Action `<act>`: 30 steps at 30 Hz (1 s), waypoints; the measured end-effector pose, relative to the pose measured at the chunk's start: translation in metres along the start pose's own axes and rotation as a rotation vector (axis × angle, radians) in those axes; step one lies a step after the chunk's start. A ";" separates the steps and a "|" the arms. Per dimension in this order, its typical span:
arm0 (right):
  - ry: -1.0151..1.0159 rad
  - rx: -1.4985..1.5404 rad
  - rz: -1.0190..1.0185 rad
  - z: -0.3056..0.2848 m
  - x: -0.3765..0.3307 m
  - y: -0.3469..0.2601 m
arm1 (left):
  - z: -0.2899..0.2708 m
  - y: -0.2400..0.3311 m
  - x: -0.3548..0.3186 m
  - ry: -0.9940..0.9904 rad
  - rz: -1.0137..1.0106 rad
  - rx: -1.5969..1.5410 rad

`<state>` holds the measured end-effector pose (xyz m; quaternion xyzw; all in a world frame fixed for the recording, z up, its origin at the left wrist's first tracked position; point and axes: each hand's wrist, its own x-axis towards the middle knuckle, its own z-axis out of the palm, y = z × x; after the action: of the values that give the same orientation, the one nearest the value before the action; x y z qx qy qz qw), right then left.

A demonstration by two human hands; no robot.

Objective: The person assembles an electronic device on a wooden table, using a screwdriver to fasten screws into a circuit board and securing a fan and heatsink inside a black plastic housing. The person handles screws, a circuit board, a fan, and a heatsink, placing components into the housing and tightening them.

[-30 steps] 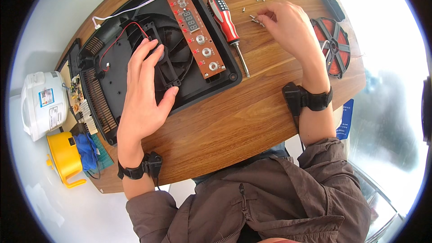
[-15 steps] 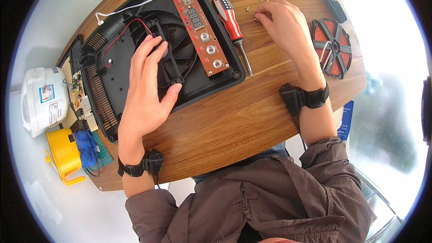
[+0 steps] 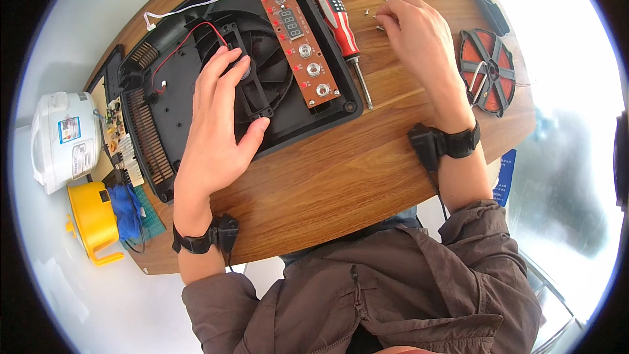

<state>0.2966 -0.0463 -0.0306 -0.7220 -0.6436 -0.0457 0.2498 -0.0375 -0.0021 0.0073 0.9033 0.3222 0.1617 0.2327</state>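
My left hand (image 3: 219, 124) lies flat, fingers spread, on the black fan (image 3: 262, 75) inside an opened black appliance housing (image 3: 164, 131). A brown control board (image 3: 298, 36) with buttons and a small display sits along the housing's right side. My right hand (image 3: 419, 39) rests on the wooden table (image 3: 341, 177), fingertips at several small screws (image 3: 383, 6); whether it pinches one I cannot tell. A red-handled screwdriver (image 3: 341, 23) lies between the board and my right hand.
An orange-and-black coil disc (image 3: 488, 69) and a black tool (image 3: 491, 10) lie at the right. A green circuit board (image 3: 118, 134) sits left of the housing. Beyond the table's left edge stand a white cooker (image 3: 62, 141) and a yellow pot (image 3: 95, 219) with blue cloth.
My left hand has slid a little up over the fan. My right hand stays at the screws, barely shifted.
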 end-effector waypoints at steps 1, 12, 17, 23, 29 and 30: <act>-0.004 -0.006 -0.006 0.001 0.000 0.000 | 0.000 0.000 0.000 0.002 -0.003 0.006; 0.006 -0.028 -0.057 0.006 0.000 0.003 | 0.000 0.000 0.000 -0.006 -0.014 -0.006; -0.001 -0.013 -0.028 0.004 0.000 -0.001 | 0.000 0.001 -0.001 -0.010 -0.020 -0.020; 0.026 -0.051 -0.030 0.006 0.000 -0.002 | 0.001 -0.003 -0.001 -0.005 -0.001 -0.034; -0.003 -0.075 0.030 0.011 0.002 -0.008 | 0.002 -0.007 -0.002 0.013 0.030 -0.010; -0.009 -0.080 0.029 0.011 0.003 -0.007 | 0.002 -0.007 -0.002 0.015 0.030 -0.014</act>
<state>0.2877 -0.0390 -0.0372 -0.7409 -0.6318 -0.0645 0.2185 -0.0417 0.0007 0.0013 0.9051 0.3092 0.1743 0.2342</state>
